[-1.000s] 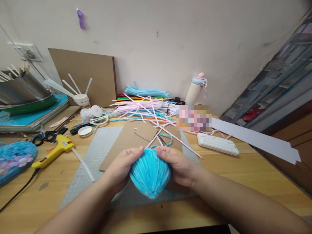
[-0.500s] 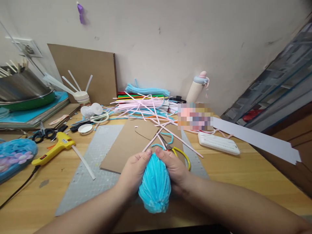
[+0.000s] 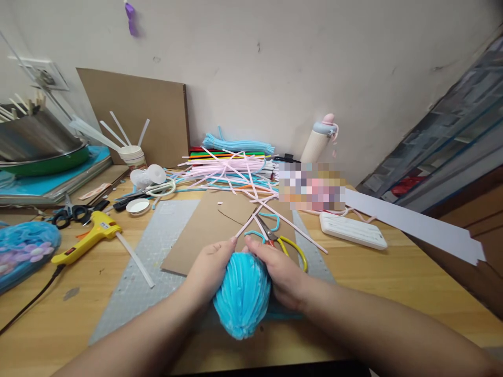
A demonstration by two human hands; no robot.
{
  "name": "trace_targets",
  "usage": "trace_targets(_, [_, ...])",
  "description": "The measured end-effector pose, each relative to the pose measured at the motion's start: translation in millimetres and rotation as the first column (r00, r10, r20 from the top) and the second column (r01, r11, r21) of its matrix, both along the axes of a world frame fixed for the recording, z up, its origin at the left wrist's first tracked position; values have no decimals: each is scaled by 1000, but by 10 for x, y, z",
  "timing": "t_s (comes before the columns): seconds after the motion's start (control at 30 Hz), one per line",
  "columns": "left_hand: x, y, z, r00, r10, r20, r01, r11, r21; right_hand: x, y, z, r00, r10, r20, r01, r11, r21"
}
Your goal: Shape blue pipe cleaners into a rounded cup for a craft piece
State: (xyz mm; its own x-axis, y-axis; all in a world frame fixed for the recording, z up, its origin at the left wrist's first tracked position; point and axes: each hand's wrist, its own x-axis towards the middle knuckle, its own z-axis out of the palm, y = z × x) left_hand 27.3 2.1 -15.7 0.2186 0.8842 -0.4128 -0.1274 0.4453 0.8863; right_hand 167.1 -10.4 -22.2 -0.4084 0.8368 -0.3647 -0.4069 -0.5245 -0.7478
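Both my hands cup a fuzzy blue egg-shaped form point(image 3: 242, 296) made of pipe cleaners, just above the near edge of the desk. My left hand point(image 3: 207, 269) wraps its left side with the thumb on top. My right hand point(image 3: 277, 272) presses the right side, fingers curled round it. The two thumbs almost meet at the form's far tip. Yellow-handled scissors point(image 3: 283, 243) lie just beyond my right hand on a brown cardboard sheet point(image 3: 208, 230).
A yellow glue gun point(image 3: 88, 238) and black scissors point(image 3: 70, 214) lie at the left, near a blue flowered piece point(image 3: 23, 251). Loose pink and blue pipe cleaners point(image 3: 231, 173) pile at the back. A white power bank point(image 3: 352, 230) and a long white paper strip point(image 3: 412, 225) lie at the right.
My hands squeezed the blue form narrower and drew the thumbs together at its tip. They shifted slightly right then left, uncovering the yellow-handled scissors.
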Motion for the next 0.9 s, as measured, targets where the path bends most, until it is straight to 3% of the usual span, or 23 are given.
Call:
trace_targets(0.07, [8, -12, 29, 1000, -2, 16, 2, 999, -46, 20, -16, 24, 994, 104, 25, -105, 993, 48])
trace_targets(0.13, [5, -7, 82, 994, 19, 110, -7, 994, -107, 29, -24, 37, 992, 128, 9, -128, 989, 75])
trace_targets(0.27, [-38, 24, 204, 920, -26, 391, 106, 978, -183, 28, 6, 26, 988, -29, -153, 47, 992, 118])
trace_targets(0.4, [-81, 21, 228, 940, -98, 327, 121, 991, -51, 56, 42, 2, 975, -117, -191, 143, 981, 128])
trace_targets(0.5, [-109, 8, 205, 951, -169, 259, 161, 986, 52, 106, 39, 19, 989, -2, -145, 23, 989, 144])
trace_targets(0.6, [-145, 5, 212, 927, -248, 282, 252, 967, 22, 151, 27, 68, 984, 124, -131, -105, 984, 143])
trace_targets(0.73, [-209, 7, 251, 865, -365, 343, 380, 925, 26, 200, 19, 115, 976, 164, -142, -145, 980, 136])
trace_targets(0.9, [-251, -9, 260, 831, -476, 288, 504, 863, -30, 270, 7, 102, 951, 301, -69, -289, 946, 145])
